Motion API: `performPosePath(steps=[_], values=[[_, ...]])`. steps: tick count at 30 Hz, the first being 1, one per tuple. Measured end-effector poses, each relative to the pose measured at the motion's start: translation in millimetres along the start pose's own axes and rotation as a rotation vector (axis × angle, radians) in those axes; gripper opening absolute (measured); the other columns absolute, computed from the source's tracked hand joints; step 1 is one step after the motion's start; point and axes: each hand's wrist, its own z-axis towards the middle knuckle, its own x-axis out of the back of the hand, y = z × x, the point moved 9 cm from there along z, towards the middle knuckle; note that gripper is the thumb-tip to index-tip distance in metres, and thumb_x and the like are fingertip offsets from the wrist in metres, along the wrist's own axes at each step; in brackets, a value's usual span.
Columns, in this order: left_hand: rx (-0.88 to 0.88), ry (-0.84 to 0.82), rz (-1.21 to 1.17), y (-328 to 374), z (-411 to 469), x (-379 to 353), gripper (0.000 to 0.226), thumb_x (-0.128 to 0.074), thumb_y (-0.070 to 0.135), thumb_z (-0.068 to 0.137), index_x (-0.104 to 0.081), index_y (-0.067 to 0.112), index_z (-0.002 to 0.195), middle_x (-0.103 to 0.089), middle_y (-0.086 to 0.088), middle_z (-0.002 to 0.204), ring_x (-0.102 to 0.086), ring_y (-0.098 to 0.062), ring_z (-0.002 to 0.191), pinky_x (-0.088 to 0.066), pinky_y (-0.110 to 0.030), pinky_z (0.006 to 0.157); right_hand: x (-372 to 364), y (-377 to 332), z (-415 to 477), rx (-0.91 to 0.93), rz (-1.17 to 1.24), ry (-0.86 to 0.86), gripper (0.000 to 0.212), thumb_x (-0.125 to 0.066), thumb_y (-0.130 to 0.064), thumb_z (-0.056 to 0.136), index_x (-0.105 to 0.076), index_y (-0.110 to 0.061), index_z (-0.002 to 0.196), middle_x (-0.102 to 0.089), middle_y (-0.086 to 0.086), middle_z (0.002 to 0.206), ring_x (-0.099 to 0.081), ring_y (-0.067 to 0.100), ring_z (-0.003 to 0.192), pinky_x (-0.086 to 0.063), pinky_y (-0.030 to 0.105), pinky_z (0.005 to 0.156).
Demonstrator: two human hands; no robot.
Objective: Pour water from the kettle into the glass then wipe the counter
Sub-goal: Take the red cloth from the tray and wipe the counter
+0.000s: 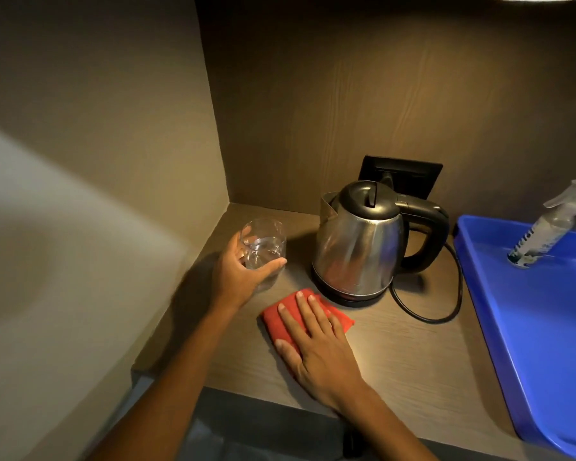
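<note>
A steel kettle (359, 247) with a black lid and handle stands upright on its base at the back of the wooden counter (413, 367). Left of it is a clear glass (265, 241) with water in it, and my left hand (243, 274) is wrapped around it; I cannot tell whether it rests on the counter. A red cloth (281, 322) lies flat on the counter in front of the kettle. My right hand (316, 344) presses down on the cloth, palm flat and fingers spread.
A blue tray (539, 344) fills the right side of the counter, with a clear spray bottle (546, 224) leaning in it. The kettle's black cord (446, 311) loops toward a wall socket (409, 176). A side wall closes the left; the counter's front edge is near me.
</note>
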Motion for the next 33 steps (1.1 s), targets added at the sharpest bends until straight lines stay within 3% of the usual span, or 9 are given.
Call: performPosePath(steps=[9, 14, 18, 21, 25, 29, 33], values=[[-0.022, 0.105, 0.039, 0, -2, 53, 0.111, -0.085, 0.075, 0.039, -0.045, 0.039, 0.136, -0.063, 0.0, 0.135, -0.064, -0.019, 0.12, -0.058, -0.045, 0.097, -6, -7, 104, -0.206, 0.041, 0.017, 0.065, -0.014, -0.057, 0.099, 0.003, -0.027, 0.155, 0.005, 0.011, 0.164, 0.008, 0.03, 0.149, 0.001, 0.05, 0.117], [-0.076, 0.164, 0.075, 13, -6, 77, 0.105, -0.084, 0.073, 0.044, -0.041, 0.044, 0.136, -0.064, -0.001, 0.134, -0.064, -0.018, 0.119, -0.058, -0.039, 0.095, -10, -35, 130, -0.036, 0.004, -0.066, 0.063, -0.014, -0.058, 0.099, 0.003, -0.03, 0.154, 0.005, 0.007, 0.164, 0.009, 0.026, 0.149, 0.003, 0.049, 0.117], [-0.087, 0.177, 0.082, 15, -5, 82, 0.101, -0.086, 0.065, 0.048, -0.041, 0.043, 0.135, -0.062, 0.007, 0.13, -0.064, -0.017, 0.118, -0.058, -0.033, 0.094, -15, -59, 107, 0.198, -0.003, -0.134, 0.061, -0.017, -0.059, 0.099, -0.004, -0.036, 0.154, 0.001, 0.003, 0.165, 0.007, 0.022, 0.149, 0.003, 0.048, 0.117], [-0.078, 0.167, 0.079, 14, -9, 74, 0.1, -0.086, 0.063, 0.047, -0.043, 0.042, 0.135, -0.063, 0.008, 0.129, -0.064, -0.017, 0.118, -0.058, -0.037, 0.096, -12, -53, 78, 0.237, 0.003, -0.125, 0.059, -0.017, -0.059, 0.1, -0.005, -0.038, 0.153, 0.001, 0.001, 0.164, 0.008, 0.021, 0.149, 0.004, 0.045, 0.117], [-0.026, 0.131, 0.053, 3, -16, 53, 0.105, -0.088, 0.06, 0.048, -0.044, 0.032, 0.139, -0.062, -0.003, 0.137, -0.062, -0.022, 0.122, -0.056, -0.047, 0.1, -6, -27, 40, 0.158, -0.024, -0.083, 0.058, -0.013, -0.057, 0.1, -0.001, -0.038, 0.153, 0.004, -0.001, 0.164, 0.01, 0.018, 0.149, 0.004, 0.042, 0.118], [-0.014, 0.093, 0.08, -5, -23, 25, 0.103, -0.084, 0.063, 0.05, -0.041, 0.036, 0.139, -0.059, -0.002, 0.139, -0.06, -0.019, 0.123, -0.057, -0.038, 0.096, 4, 4, 2, 0.069, -0.034, -0.059, 0.057, -0.003, -0.063, 0.096, 0.011, -0.045, 0.147, 0.014, -0.006, 0.161, 0.018, 0.014, 0.147, 0.01, 0.035, 0.117], [0.024, 0.037, 0.063, -10, -20, -2, 0.109, -0.085, 0.061, 0.05, -0.038, 0.032, 0.144, -0.054, -0.005, 0.145, -0.056, -0.025, 0.128, -0.056, -0.049, 0.099, 11, 27, -32, -0.041, -0.022, -0.059, 0.057, 0.009, -0.069, 0.088, 0.022, -0.052, 0.141, 0.028, -0.013, 0.154, 0.028, 0.01, 0.142, 0.019, 0.031, 0.111]])
